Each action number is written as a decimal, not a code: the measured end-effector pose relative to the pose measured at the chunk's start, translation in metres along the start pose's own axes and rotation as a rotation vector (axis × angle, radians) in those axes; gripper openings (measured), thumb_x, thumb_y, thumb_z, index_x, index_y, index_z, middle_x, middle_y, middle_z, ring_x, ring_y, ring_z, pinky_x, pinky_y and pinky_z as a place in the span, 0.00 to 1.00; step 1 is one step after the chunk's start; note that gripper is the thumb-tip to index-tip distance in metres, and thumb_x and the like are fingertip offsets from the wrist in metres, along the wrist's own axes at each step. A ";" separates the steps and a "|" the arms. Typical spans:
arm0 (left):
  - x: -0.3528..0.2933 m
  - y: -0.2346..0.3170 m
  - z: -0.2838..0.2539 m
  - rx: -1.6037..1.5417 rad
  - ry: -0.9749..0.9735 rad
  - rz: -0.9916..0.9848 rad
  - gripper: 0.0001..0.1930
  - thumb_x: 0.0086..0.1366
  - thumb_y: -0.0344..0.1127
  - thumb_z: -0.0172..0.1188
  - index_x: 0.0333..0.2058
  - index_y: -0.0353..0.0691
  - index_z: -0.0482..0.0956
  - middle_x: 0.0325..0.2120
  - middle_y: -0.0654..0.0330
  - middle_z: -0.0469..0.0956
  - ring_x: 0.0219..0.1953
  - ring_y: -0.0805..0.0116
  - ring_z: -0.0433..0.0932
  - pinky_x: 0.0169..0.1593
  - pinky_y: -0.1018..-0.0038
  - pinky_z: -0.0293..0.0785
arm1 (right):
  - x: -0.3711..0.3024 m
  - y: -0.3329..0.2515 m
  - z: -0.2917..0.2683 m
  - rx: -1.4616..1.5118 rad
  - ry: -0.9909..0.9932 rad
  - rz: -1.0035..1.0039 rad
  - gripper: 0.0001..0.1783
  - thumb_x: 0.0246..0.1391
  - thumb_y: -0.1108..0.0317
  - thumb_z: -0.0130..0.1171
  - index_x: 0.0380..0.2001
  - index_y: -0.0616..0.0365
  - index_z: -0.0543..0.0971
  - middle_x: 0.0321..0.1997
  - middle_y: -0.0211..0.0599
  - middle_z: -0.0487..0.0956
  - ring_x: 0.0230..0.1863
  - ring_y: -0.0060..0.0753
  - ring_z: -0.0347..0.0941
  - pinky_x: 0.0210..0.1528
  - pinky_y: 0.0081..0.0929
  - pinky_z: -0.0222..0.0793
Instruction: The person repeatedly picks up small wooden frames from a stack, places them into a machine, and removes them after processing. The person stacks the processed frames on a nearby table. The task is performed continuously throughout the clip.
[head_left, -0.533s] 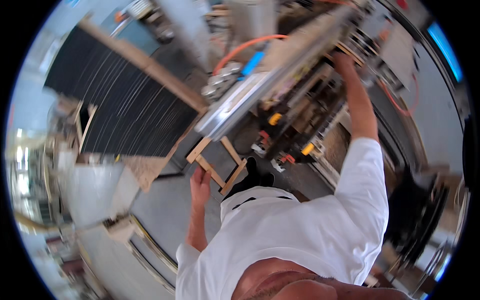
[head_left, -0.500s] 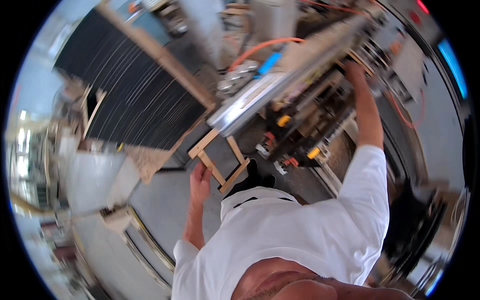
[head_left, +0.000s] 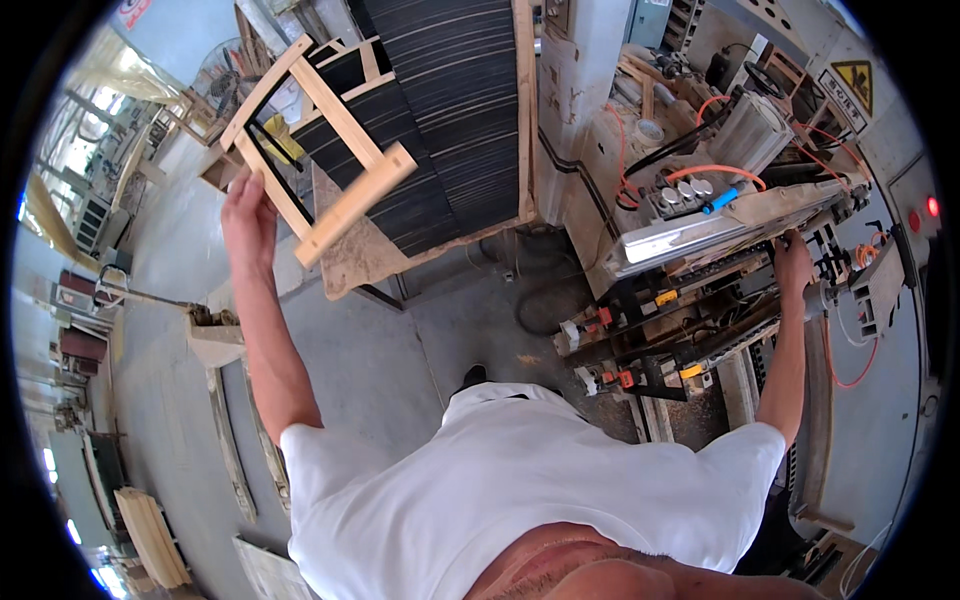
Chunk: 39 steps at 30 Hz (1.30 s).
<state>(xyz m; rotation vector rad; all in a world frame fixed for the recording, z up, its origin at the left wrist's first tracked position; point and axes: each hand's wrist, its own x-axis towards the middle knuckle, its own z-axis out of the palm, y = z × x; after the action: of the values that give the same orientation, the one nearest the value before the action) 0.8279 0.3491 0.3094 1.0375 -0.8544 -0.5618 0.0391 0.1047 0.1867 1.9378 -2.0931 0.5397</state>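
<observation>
My left hand [head_left: 249, 216] is raised at the left, closed on one rail of a pale wooden frame [head_left: 345, 203]. The frame hangs tilted in the air, made of light rails joined at the corners, its lower crosspiece angled toward me. Behind it stands a dark slatted stack [head_left: 460, 130]. Far to the right, my right hand [head_left: 793, 262] reaches into a machine with a long metal beam [head_left: 720, 232]. Its fingers look curled at the inner end of the clamp rails. What they grip is hidden.
A worn board [head_left: 350, 262] juts out below the stack. Orange hoses [head_left: 715, 170] and a blue-handled tool [head_left: 720, 201] lie above the beam. Yellow and red clamps [head_left: 605, 318] stick out at the machine's near end. A pallet-jack fork [head_left: 228, 440] stands at the lower left.
My left hand has lifted the wooden frame from low near my feet up toward the dark stack. My view has swung, and my right hand stays at the machine.
</observation>
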 end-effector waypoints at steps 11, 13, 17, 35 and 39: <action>0.240 -0.080 -0.029 0.028 -0.095 -0.323 0.14 0.63 0.30 0.60 0.44 0.27 0.74 0.38 0.50 0.80 0.38 0.59 0.82 0.42 0.66 0.82 | -0.212 -0.197 -0.023 0.726 -0.010 0.153 0.10 0.52 0.76 0.62 0.39 0.63 0.80 0.34 0.38 0.81 0.32 0.25 0.76 0.37 0.25 0.73; 0.242 -0.086 -0.017 0.104 -0.112 -0.316 0.14 0.64 0.32 0.61 0.42 0.26 0.75 0.37 0.51 0.80 0.37 0.61 0.82 0.39 0.71 0.81 | -0.240 -0.203 -0.004 0.710 -0.055 0.181 0.11 0.51 0.76 0.62 0.39 0.65 0.79 0.33 0.40 0.81 0.32 0.28 0.78 0.37 0.25 0.73; 0.238 -0.074 -0.020 0.431 -0.150 -0.156 0.18 0.61 0.36 0.64 0.43 0.25 0.78 0.36 0.50 0.81 0.38 0.63 0.82 0.39 0.74 0.78 | -0.277 -0.233 -0.001 0.668 -0.178 0.232 0.10 0.51 0.76 0.61 0.39 0.66 0.79 0.33 0.40 0.81 0.35 0.31 0.78 0.39 0.26 0.73; 0.128 -0.036 0.076 1.288 -0.458 0.550 0.21 0.60 0.46 0.62 0.50 0.45 0.78 0.43 0.51 0.81 0.46 0.52 0.79 0.49 0.61 0.73 | -0.389 -0.245 -0.037 0.550 -0.232 0.320 0.10 0.50 0.74 0.60 0.37 0.62 0.80 0.33 0.45 0.82 0.36 0.40 0.81 0.39 0.32 0.74; 0.154 -0.053 0.059 1.224 -0.575 0.499 0.21 0.59 0.46 0.63 0.48 0.42 0.80 0.41 0.50 0.81 0.47 0.51 0.79 0.50 0.60 0.73 | -0.413 -0.226 -0.080 0.474 -0.152 0.259 0.09 0.50 0.73 0.60 0.36 0.61 0.79 0.34 0.46 0.81 0.36 0.46 0.79 0.40 0.35 0.73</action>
<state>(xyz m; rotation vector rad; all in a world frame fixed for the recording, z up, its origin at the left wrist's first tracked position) 0.8649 0.1814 0.3281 1.6810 -2.0197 0.1946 0.2959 0.5002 0.1111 1.9969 -2.5118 1.0561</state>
